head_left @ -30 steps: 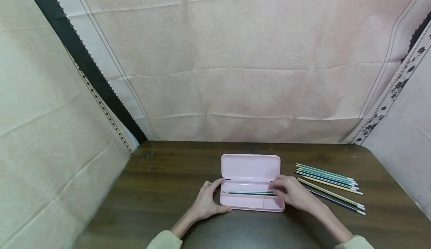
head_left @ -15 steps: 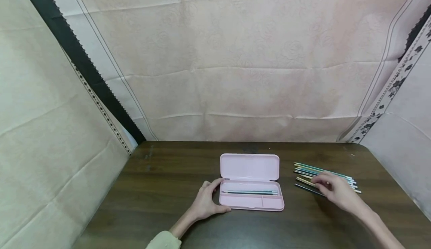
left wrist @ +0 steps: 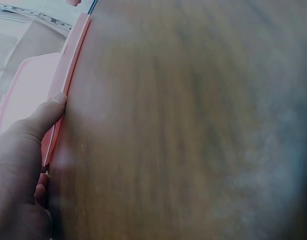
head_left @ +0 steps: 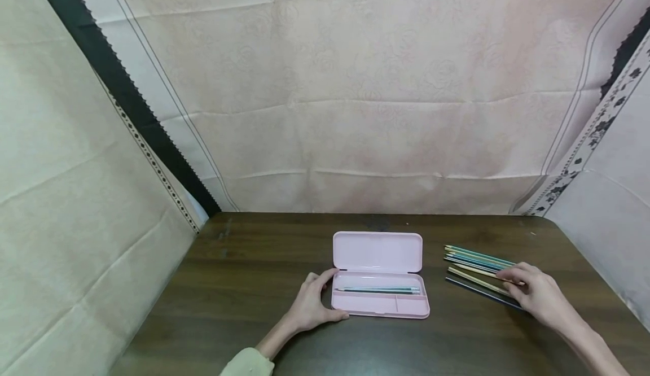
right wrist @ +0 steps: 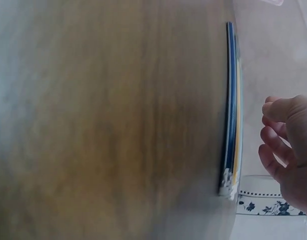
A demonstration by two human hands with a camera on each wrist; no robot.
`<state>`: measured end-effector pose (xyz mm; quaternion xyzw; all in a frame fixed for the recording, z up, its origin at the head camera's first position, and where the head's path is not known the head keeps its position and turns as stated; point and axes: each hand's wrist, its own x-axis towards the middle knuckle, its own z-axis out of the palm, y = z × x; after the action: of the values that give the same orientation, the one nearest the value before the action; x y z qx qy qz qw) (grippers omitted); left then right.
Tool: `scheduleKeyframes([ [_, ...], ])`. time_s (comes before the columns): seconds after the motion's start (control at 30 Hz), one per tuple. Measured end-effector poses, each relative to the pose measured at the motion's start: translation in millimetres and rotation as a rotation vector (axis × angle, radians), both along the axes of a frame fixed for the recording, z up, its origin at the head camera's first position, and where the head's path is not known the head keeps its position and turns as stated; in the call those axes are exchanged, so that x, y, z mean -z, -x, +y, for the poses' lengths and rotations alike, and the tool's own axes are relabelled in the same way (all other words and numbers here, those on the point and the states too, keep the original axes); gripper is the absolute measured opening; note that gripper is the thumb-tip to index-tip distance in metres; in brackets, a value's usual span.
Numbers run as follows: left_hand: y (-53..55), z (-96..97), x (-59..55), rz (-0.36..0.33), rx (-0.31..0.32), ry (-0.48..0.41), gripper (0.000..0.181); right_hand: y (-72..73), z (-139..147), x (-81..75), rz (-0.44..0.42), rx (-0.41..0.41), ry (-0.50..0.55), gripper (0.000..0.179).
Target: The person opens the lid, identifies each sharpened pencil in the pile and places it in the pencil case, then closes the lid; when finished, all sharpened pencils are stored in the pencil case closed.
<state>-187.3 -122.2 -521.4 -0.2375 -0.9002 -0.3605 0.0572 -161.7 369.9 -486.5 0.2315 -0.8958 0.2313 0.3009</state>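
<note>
Case left of pencils
Left hand grips it, fingers spread, likely steadying; right hand over pencils, cannot tell if pinching

- An open pencil case lies on the surface, its lid behind its tray.
- A few pencils lie lengthwise in the tray.
- The left hand is at the case's left end, thumb at the front edge.
- To the case's right, loose pencils lie side by side; the right hand is at their right ends.
- A cloth hangs behind the surface.
</note>
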Motion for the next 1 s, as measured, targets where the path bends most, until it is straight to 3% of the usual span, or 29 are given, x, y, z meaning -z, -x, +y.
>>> scheduleKeyframes([
  [0.3, -0.2, -0.3, 0.3, 0.000, -0.001, -0.001, 0.090, 1.0, 13.3, 6.7, 0.003, 0.087, -0.036, 0.041],
  [1.0, -1.6, -0.1, -2.1, -0.031, 0.004, -0.010, 0.091, -0.9, 38.5, 24.6, -0.040, 0.162, -0.041, 0.039],
])
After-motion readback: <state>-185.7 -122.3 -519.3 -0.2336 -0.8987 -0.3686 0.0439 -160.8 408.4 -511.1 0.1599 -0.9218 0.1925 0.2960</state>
